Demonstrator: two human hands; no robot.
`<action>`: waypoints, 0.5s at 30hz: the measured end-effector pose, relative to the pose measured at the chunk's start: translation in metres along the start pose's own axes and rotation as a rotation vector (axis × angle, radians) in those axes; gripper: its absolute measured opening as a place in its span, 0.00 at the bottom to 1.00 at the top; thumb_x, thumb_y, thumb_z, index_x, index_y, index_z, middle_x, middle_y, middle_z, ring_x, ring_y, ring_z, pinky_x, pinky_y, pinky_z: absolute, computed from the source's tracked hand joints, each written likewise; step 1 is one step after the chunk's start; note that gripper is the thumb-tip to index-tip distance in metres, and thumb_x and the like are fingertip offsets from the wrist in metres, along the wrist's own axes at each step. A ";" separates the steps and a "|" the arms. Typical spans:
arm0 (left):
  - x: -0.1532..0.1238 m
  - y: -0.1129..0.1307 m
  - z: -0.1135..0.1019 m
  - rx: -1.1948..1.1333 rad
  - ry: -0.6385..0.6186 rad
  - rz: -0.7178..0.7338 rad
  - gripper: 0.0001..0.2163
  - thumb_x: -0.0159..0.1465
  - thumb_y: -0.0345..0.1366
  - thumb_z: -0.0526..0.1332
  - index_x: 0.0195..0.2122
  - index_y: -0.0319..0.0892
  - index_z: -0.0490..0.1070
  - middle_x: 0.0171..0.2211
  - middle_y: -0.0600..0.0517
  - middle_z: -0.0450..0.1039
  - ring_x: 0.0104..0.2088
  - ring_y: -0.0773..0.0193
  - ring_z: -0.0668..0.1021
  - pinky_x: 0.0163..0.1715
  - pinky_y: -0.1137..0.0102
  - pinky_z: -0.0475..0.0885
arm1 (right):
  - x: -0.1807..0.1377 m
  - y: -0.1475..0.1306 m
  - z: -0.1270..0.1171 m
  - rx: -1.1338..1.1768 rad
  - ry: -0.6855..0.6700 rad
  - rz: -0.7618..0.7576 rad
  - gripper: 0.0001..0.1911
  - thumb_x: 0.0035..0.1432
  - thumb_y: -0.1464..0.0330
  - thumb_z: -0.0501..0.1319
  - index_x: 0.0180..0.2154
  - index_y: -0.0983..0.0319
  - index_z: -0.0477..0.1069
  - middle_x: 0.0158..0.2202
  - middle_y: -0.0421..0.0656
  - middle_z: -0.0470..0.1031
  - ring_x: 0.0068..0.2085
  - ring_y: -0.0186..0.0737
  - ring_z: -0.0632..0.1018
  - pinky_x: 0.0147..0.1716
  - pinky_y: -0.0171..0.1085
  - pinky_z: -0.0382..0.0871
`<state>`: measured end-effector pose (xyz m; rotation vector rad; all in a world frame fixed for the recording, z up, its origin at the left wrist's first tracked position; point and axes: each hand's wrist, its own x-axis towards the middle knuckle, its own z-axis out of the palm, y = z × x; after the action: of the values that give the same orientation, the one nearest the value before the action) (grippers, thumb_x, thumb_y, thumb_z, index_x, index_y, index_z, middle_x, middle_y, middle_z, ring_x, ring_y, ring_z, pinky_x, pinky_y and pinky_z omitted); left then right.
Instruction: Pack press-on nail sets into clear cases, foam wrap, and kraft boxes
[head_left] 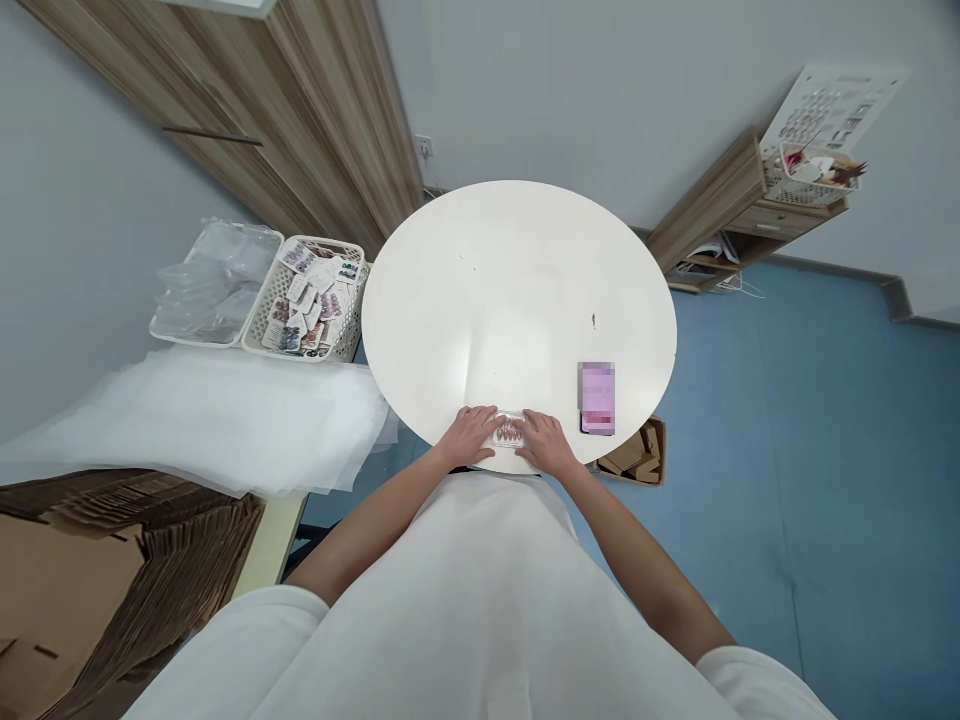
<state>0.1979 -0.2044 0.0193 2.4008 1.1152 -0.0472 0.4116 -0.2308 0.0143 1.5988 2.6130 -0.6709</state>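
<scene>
A small clear pack of reddish press-on nails (508,431) lies flat at the near edge of the round white table (517,260). My left hand (470,437) grips its left side, fingertips on the far left corner and the thumb near the lower left. On the opposite side, my right hand (547,440) holds the right edge in the same way, with fingers reaching over the rim. The nails stand in rows between my two hands. Parts of the pack's corners are covered by my fingers.
A phone (598,398) lies right on the table. To the left stand a white basket (352,320) of nail packs, a basket of clear plastic (214,285), white sheets (210,415) and stacked cardboard (187,560). A box (658,455) sits below the table's right edge.
</scene>
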 end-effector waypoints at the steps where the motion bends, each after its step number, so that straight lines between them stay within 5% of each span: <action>1: 0.000 0.001 0.001 -0.006 0.003 0.006 0.29 0.54 0.41 0.59 0.57 0.48 0.53 0.57 0.44 0.55 0.55 0.53 0.60 0.50 0.59 0.54 | 0.001 0.000 0.002 -0.016 0.001 -0.008 0.28 0.51 0.62 0.59 0.54 0.56 0.57 0.57 0.51 0.57 0.54 0.53 0.62 0.48 0.50 0.56; 7: 0.003 0.002 0.006 -0.004 0.007 -0.020 0.30 0.54 0.44 0.58 0.57 0.45 0.52 0.55 0.43 0.56 0.54 0.52 0.60 0.49 0.60 0.55 | 0.003 0.008 0.016 -0.081 0.025 -0.142 0.17 0.59 0.71 0.48 0.50 0.60 0.61 0.58 0.51 0.57 0.53 0.49 0.64 0.46 0.47 0.60; 12: 0.004 0.007 0.007 0.019 0.018 -0.051 0.35 0.48 0.49 0.62 0.55 0.44 0.54 0.49 0.44 0.61 0.49 0.50 0.63 0.47 0.60 0.56 | 0.004 0.019 0.022 -0.151 0.110 -0.243 0.16 0.60 0.74 0.45 0.47 0.62 0.64 0.51 0.50 0.67 0.46 0.43 0.71 0.40 0.41 0.65; 15: 0.006 0.012 0.007 0.047 0.058 -0.085 0.29 0.52 0.46 0.59 0.53 0.43 0.56 0.46 0.44 0.63 0.46 0.52 0.65 0.43 0.62 0.58 | 0.008 0.022 0.020 -0.171 0.194 -0.272 0.16 0.60 0.74 0.44 0.47 0.62 0.64 0.50 0.49 0.68 0.42 0.39 0.72 0.37 0.38 0.67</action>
<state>0.2117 -0.2095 0.0163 2.4088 1.2548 -0.0329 0.4224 -0.2229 -0.0132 1.3381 2.9664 -0.2967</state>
